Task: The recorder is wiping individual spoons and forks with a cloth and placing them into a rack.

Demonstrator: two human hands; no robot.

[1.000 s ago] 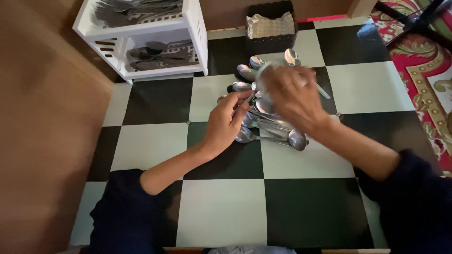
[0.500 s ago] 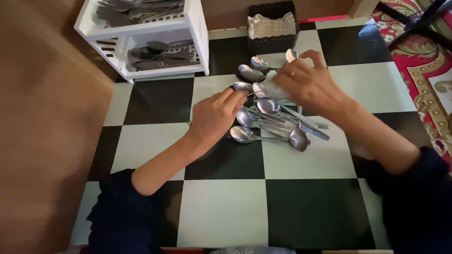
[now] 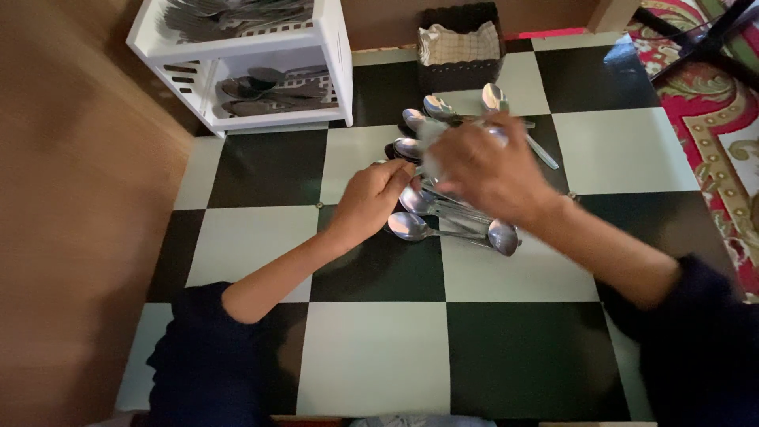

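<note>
Grip, left hand: left hand [image 3: 370,202] is pinching the handle end of one spoon [image 3: 417,166] between fingertips and thumb, at the left edge of the pile.
Grip, right hand: right hand [image 3: 484,168] is closing around a pale cloth [image 3: 431,142], pressing it onto that same spoon; the spoon's bowl is hiding under the cloth and fingers.
Location: the held spoon is sitting just above the spoon pile [image 3: 451,209], near the middle of the checkered table [image 3: 371,356].
Axis: long axis appears to be running left to right and slightly away from the person, handle toward the left hand; exact tilt is unclear from blur.
Handling (judgement): polished steel, stiff, light, probably slippery; the narrow handle is looking like the safest place to hold, leaving the bowl free.
Pile: loose spoons are lying crossed, bowls mostly pointing left and away.
Surroundings: white two-tier rack [image 3: 332,47] holding more cutlery at far left; dark basket [image 3: 458,75] with a checked liner beyond the pile.
</note>
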